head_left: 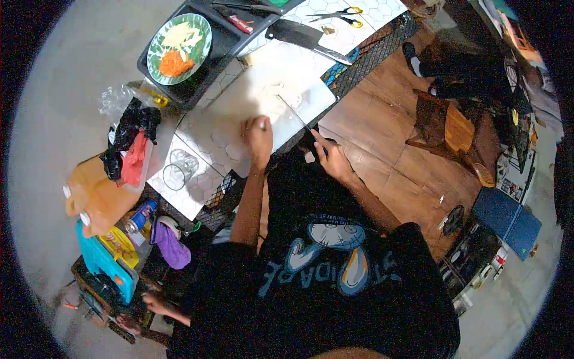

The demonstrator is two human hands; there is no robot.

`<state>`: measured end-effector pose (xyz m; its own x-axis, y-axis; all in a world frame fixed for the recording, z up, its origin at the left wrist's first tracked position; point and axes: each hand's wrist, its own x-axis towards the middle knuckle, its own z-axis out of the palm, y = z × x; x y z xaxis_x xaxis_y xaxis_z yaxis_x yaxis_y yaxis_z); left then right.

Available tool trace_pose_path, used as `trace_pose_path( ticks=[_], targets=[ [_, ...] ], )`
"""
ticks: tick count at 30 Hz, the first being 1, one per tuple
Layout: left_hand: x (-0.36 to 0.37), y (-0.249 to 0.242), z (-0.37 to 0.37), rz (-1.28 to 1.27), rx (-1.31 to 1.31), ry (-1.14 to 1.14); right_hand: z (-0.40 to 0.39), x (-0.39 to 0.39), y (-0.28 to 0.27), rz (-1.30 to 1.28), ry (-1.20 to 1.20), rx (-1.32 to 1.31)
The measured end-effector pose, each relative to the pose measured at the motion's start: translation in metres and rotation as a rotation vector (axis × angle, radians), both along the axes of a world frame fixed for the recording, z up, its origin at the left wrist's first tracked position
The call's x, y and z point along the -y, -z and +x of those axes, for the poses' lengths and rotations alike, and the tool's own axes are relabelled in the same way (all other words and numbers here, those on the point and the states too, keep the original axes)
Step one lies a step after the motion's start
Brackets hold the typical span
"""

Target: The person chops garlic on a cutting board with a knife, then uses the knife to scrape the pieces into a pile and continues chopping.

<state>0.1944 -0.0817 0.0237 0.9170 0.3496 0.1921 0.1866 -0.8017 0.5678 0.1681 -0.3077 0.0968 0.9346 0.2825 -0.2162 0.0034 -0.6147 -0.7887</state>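
My right hand [335, 160] grips a knife [294, 112] by its dark handle at the near edge of a white cutting board [320, 100]. The thin blade slants away over the board, its tip beside pale sliced pieces [276, 90] that bright light partly washes out. On the board's left side, my left hand [258, 140] is closed with the fingers curled in; a small whitish spot shows at the fingertips, too small to name. A drinking glass [180, 170] stands on the tiled counter to the left of this hand.
Beyond the board lie a cleaver [305, 39] and yellow-handled scissors [341, 17]. A plate [156, 69] of shredded pale and orange food sits on a black surface. Bags [134, 146] are at left. Another person's hand [156, 304] shows lower left; a wooden chair [457, 128] stands right.
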Motion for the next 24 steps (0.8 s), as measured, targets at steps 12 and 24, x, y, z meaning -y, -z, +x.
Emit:
trace_pose_path(
  ticks=[12, 24],
  targets=[
    [0.015, -0.007, 0.059, -0.091, 0.008, 0.170, -0.020, -0.011, 0.012, -0.071, 0.283, 0.027],
    [0.002, -0.005, 0.091, -0.084, 0.028, 0.233, 0.017, -0.013, 0.001, 0.063, 0.268, -0.002]
  ],
)
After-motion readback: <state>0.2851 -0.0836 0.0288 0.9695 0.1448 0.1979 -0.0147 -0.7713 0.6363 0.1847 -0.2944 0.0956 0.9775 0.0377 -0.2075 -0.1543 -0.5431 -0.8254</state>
